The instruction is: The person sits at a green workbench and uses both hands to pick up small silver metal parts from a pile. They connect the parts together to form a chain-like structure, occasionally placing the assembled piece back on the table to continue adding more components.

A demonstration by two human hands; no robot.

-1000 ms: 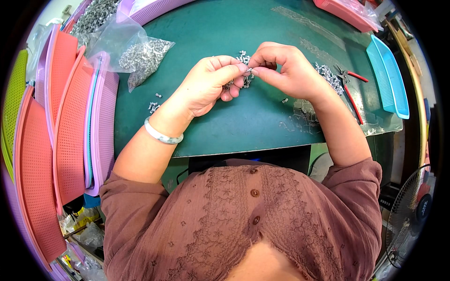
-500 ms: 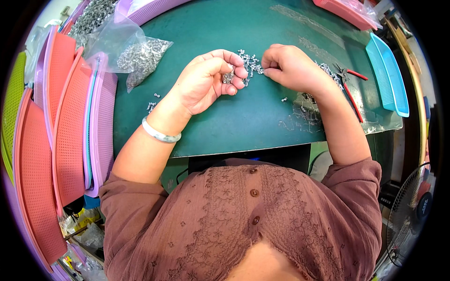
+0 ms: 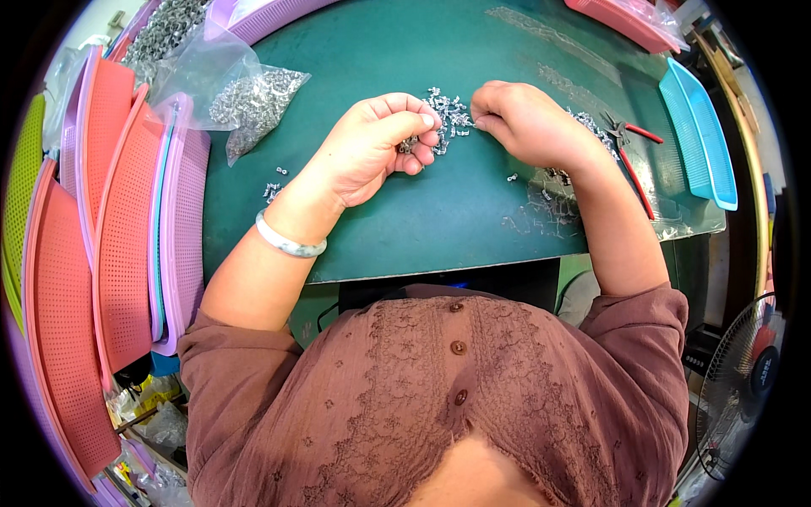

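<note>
Small silvery metal pieces [image 3: 450, 113] lie in a loose heap on the green tabletop [image 3: 405, 224], between my two hands. My left hand [image 3: 384, 139] is curled, palm partly up, around several of the same metal pieces [image 3: 409, 145], its thumb resting on the index finger. Just right of the heap my right hand [image 3: 517, 118] is closed, thumb against the fingers; whatever it pinches is hidden. More of the metal pieces [image 3: 591, 127] lie beyond my right wrist, beside red-handled pliers [image 3: 634, 165].
A clear bag of metal pieces [image 3: 258, 110] lies at the left, with a few stray pieces [image 3: 272, 192] nearer me. Stacked pink and purple perforated baskets [image 3: 127, 245] line the left side. On the right stand a blue basket [image 3: 697, 135] and a fan [image 3: 743, 372].
My left thumb has closed down toward the index fingertip, and the fingers have curled slightly over the pieces. My right hand has barely moved.
</note>
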